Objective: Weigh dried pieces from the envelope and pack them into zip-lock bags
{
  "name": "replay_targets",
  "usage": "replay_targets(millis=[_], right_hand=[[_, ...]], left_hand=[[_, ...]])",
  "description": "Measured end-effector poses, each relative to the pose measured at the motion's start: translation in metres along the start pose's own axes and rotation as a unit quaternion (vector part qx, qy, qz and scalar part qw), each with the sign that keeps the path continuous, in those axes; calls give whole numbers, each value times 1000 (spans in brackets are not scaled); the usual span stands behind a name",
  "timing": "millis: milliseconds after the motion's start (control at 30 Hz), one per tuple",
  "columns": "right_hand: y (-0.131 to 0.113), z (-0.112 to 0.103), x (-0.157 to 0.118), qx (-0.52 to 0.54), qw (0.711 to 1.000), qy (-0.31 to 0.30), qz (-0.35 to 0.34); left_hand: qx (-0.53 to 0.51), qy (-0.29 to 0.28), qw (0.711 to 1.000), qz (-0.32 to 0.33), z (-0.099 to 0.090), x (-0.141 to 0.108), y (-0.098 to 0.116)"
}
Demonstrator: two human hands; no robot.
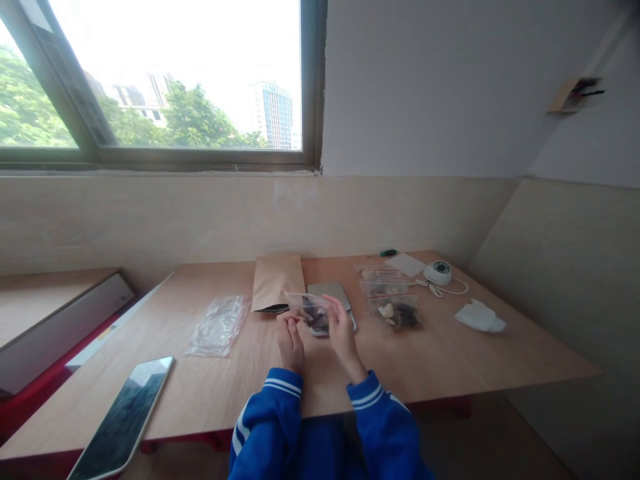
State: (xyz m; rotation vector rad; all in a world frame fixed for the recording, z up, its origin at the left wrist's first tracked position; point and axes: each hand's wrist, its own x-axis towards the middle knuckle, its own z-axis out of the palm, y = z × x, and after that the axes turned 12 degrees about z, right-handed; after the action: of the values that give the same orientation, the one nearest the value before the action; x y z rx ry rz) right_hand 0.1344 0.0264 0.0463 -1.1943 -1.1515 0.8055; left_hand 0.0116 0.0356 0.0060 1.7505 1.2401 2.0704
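Observation:
A clear zip bag [317, 317] with dark and brownish pieces inside is held up between my two hands, over the table. My left hand [291, 341] is closed in a pinch at the bag's left side. With thumb and fingers, my right hand [341, 331] grips its right upper edge. Partly hidden behind the bag lies a flat silver-and-white kitchen scale [338, 292]. A brown paper pouch [278, 280] lies just behind my left hand, its dark opening toward me. To the right rest filled zip bags [400, 313] with dark and pale pieces.
Flat clear plastic bags [217, 327] lie left on the wooden table [425, 360], and a large phone [127, 413] is at the front left. Toward the right are a white round device [438, 272] with a cable, a crumpled tissue [480, 317], a pale card [406, 265] and a green object [389, 253].

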Motion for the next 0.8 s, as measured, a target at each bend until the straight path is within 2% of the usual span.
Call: replay_targets(millis=[67, 133, 200, 233, 367, 533, 667, 800], right_hand=[[-7, -13, 1, 22, 999, 32, 15], [-9, -23, -2, 16, 999, -30, 14], [-7, -30, -4, 0, 995, -104, 12], [-5, -33, -5, 2, 994, -110, 17], [14, -41, -8, 71, 994, -47, 63], [46, -46, -9, 88, 992, -23, 92], [65, -47, -9, 27, 997, 16, 68], [68, -49, -10, 4, 996, 60, 65]], left_hand=[[8, 12, 1000, 3, -1, 3, -1], [-4, 5, 1000, -25, -1, 5, -2], [-37, -31, 997, -60, 0, 6, -4], [-52, -44, 995, -75, 1, 5, -5], [-84, -46, 987, -129, 3, 5, -5], [-97, -145, 973, -150, 2, 6, -3], [-118, -105, 974, -160, 1, 6, -2], [-138, -84, 972, -173, 1, 5, -2]])
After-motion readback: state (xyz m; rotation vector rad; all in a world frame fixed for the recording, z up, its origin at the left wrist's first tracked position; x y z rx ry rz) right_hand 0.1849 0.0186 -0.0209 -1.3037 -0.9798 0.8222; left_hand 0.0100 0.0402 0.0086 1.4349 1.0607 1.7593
